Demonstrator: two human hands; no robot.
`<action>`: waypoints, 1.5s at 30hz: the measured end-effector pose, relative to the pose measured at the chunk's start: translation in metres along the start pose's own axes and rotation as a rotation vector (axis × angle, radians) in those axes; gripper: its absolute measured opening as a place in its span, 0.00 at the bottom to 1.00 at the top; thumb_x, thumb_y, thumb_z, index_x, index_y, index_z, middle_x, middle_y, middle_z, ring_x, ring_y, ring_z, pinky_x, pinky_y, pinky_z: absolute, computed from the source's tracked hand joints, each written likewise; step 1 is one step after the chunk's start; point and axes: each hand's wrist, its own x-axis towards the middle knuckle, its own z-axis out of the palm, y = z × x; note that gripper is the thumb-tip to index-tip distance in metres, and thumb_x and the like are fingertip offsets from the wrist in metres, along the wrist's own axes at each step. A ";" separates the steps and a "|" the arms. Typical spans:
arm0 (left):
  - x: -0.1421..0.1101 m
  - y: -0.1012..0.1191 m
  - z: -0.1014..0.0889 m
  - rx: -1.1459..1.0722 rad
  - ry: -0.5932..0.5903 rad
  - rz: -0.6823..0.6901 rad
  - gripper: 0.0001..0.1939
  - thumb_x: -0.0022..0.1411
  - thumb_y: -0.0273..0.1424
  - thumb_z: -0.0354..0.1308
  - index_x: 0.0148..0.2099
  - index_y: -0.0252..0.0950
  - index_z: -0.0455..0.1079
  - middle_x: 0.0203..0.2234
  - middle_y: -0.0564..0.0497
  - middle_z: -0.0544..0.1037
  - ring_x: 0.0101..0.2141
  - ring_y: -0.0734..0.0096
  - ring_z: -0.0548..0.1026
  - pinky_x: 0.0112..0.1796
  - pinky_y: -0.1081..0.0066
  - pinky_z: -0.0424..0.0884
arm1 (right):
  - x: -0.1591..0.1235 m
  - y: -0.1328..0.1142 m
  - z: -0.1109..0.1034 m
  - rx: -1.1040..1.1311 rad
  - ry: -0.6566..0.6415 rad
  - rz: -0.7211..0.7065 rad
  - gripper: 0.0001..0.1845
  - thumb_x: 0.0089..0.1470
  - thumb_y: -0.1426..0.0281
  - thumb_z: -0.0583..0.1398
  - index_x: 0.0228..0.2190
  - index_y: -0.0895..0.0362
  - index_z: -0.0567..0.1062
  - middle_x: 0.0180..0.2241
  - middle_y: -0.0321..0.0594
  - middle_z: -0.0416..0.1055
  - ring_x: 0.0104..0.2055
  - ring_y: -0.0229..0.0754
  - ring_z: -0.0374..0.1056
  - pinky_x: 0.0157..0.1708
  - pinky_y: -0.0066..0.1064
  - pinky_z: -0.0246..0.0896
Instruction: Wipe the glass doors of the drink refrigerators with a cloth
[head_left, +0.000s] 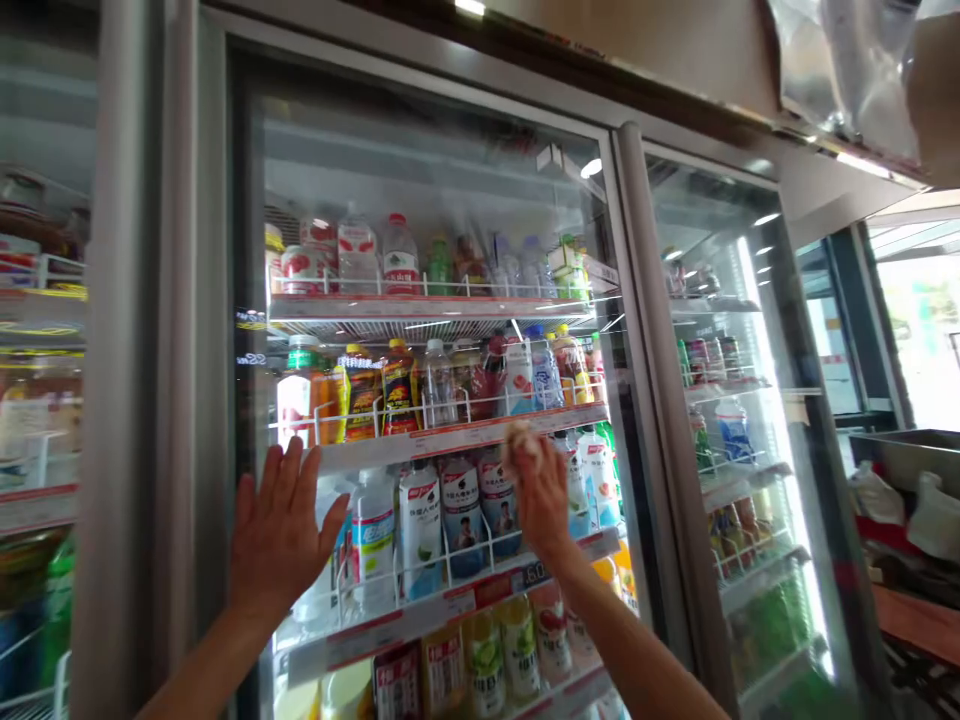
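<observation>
A glass fridge door (450,130) fills the middle of the view, with shelves of bottled drinks behind it. My left hand (281,530) lies flat toward the glass at the lower left, its fingers spread and nothing in it. Farther right, my right hand (544,500) is closed around a pale crumpled cloth (523,447) held up at the glass, level with a shelf's price strip. The hand and cloth are slightly blurred. Behind the right hand stand white and dark labelled bottles (460,500), partly covered by it.
A grey vertical door frame (660,400) divides this door from another glass fridge door (720,250) on the right. More drinks show behind glass at the far left. White plastic bags (934,515) sit near a dark bin at the right edge.
</observation>
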 end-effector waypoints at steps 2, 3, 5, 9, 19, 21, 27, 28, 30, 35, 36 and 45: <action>0.002 0.001 0.000 0.005 -0.002 0.002 0.33 0.62 0.38 0.44 0.65 0.38 0.35 0.63 0.43 0.46 0.62 0.56 0.44 0.58 0.49 0.43 | 0.015 0.024 0.001 -0.039 0.130 0.176 0.31 0.57 0.74 0.47 0.61 0.51 0.45 0.62 0.45 0.49 0.64 0.47 0.41 0.57 0.53 0.44; 0.003 0.001 0.000 0.007 -0.001 0.003 0.33 0.62 0.38 0.44 0.65 0.38 0.35 0.63 0.43 0.46 0.62 0.56 0.45 0.58 0.49 0.43 | 0.021 0.022 0.005 -0.045 0.173 0.230 0.30 0.58 0.73 0.47 0.61 0.51 0.46 0.62 0.45 0.46 0.64 0.48 0.40 0.57 0.53 0.44; 0.004 0.000 -0.001 0.006 0.000 0.008 0.34 0.62 0.38 0.45 0.65 0.37 0.35 0.63 0.43 0.46 0.62 0.56 0.44 0.58 0.49 0.43 | 0.024 -0.012 0.015 -0.034 0.134 0.232 0.29 0.58 0.73 0.47 0.60 0.51 0.49 0.63 0.43 0.43 0.65 0.48 0.38 0.58 0.52 0.43; -0.014 -0.003 -0.007 -0.040 -0.031 0.071 0.33 0.63 0.34 0.45 0.65 0.38 0.34 0.63 0.43 0.46 0.62 0.57 0.45 0.58 0.50 0.45 | -0.008 -0.133 0.033 0.078 -0.152 -0.150 0.25 0.55 0.71 0.52 0.54 0.46 0.61 0.62 0.30 0.48 0.65 0.47 0.37 0.62 0.45 0.34; -0.086 -0.008 -0.016 -0.127 -0.100 0.037 0.33 0.61 0.30 0.46 0.65 0.41 0.36 0.63 0.46 0.47 0.62 0.59 0.46 0.58 0.52 0.43 | -0.024 0.001 -0.006 -0.098 0.172 0.298 0.25 0.57 0.74 0.45 0.56 0.54 0.59 0.62 0.45 0.49 0.64 0.48 0.42 0.57 0.52 0.47; -0.084 -0.006 -0.014 -0.136 -0.064 0.015 0.33 0.61 0.29 0.46 0.65 0.42 0.37 0.63 0.47 0.47 0.62 0.59 0.46 0.58 0.52 0.43 | -0.024 -0.015 0.000 -0.094 0.164 0.291 0.25 0.57 0.74 0.46 0.56 0.53 0.59 0.62 0.46 0.46 0.64 0.49 0.41 0.56 0.53 0.48; -0.084 -0.003 -0.011 -0.152 -0.053 0.006 0.32 0.61 0.31 0.46 0.65 0.42 0.39 0.63 0.48 0.47 0.62 0.58 0.47 0.59 0.50 0.42 | -0.048 -0.103 0.016 0.073 -0.094 -0.084 0.22 0.56 0.76 0.48 0.51 0.50 0.65 0.56 0.39 0.61 0.63 0.48 0.44 0.58 0.49 0.46; -0.085 -0.003 -0.011 -0.147 -0.055 -0.001 0.32 0.61 0.31 0.46 0.65 0.42 0.39 0.63 0.48 0.47 0.62 0.58 0.47 0.59 0.50 0.42 | -0.049 -0.090 0.011 0.063 -0.080 -0.066 0.22 0.56 0.76 0.48 0.51 0.50 0.64 0.54 0.38 0.63 0.63 0.46 0.46 0.58 0.47 0.47; -0.086 -0.002 -0.010 -0.136 -0.060 -0.014 0.32 0.61 0.31 0.47 0.65 0.42 0.40 0.63 0.47 0.48 0.61 0.57 0.47 0.59 0.50 0.42 | -0.047 -0.039 -0.003 -0.004 0.015 0.065 0.23 0.57 0.75 0.47 0.53 0.51 0.62 0.53 0.40 0.64 0.61 0.44 0.50 0.56 0.44 0.51; -0.086 0.000 -0.007 -0.097 -0.059 -0.029 0.32 0.61 0.32 0.47 0.65 0.42 0.39 0.63 0.47 0.48 0.61 0.56 0.48 0.59 0.50 0.42 | -0.033 0.045 -0.017 -0.113 0.227 0.383 0.28 0.59 0.71 0.41 0.60 0.59 0.46 0.59 0.53 0.53 0.63 0.48 0.46 0.55 0.52 0.49; -0.086 0.000 -0.006 -0.093 -0.062 -0.031 0.32 0.61 0.32 0.47 0.65 0.42 0.39 0.63 0.47 0.47 0.61 0.56 0.48 0.59 0.50 0.42 | -0.034 0.032 -0.012 -0.106 0.206 0.382 0.28 0.59 0.71 0.42 0.60 0.58 0.46 0.60 0.52 0.52 0.63 0.48 0.44 0.56 0.52 0.47; -0.084 0.000 -0.007 -0.106 -0.066 -0.031 0.32 0.61 0.32 0.48 0.65 0.44 0.39 0.63 0.48 0.48 0.61 0.57 0.48 0.59 0.50 0.42 | -0.062 -0.088 0.007 0.082 -0.168 -0.159 0.22 0.55 0.74 0.52 0.51 0.47 0.65 0.55 0.35 0.63 0.63 0.43 0.45 0.60 0.46 0.40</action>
